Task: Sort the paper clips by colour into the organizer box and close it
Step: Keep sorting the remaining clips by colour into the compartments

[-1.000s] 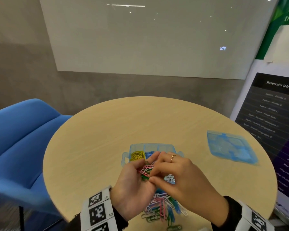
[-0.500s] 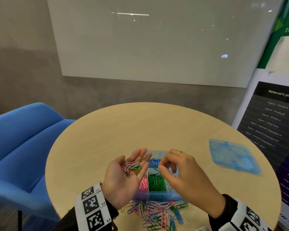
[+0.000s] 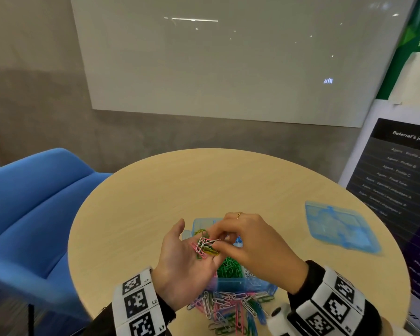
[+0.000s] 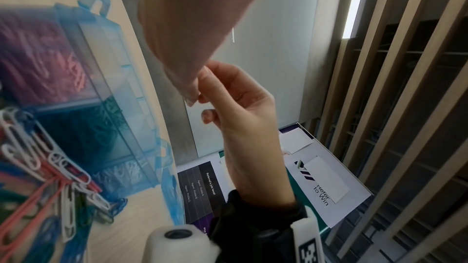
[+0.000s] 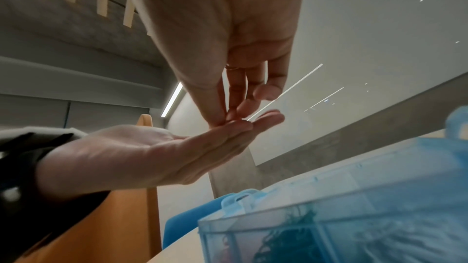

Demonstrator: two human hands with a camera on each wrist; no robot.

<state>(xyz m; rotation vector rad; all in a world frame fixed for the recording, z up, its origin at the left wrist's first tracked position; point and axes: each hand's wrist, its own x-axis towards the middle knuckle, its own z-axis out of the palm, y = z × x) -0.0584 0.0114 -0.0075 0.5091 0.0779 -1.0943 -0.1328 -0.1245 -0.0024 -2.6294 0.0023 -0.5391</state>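
1. Here, the left hand [image 3: 182,263] lay palm up over the near-left part of the translucent blue plastic organizer box [image 3: 243,284], fingers straight and relaxed, carrying a small cluster of pink, white, yellow and green wire paper clips [image 3: 205,247] on the palm.
2. The right hand [image 3: 255,248], a thin ring on one finger, arched over the box from the right, its thumb and fingertips [image 5: 228,115] drawn narrow together and pinching at a clip in that cluster; the wrist view showed these tips touching the flat left fingers.
3. The box stood open on the round, pale wood-grain table [image 3: 155,202], with glossy green clips [image 3: 228,267] filling a middle compartment; yellow and blue ones showed in compartments at its far side.
4. A loose tangle of unsorted clips [image 3: 230,309], slim bent wire in pink, white, green and blue, lay on the table touching the box's near wall.
5. The flat blue plastic lid [image 3: 340,226] lay well apart to the right of the box.
6. A blue upholstered chair [image 3: 34,202] stood left of the table.
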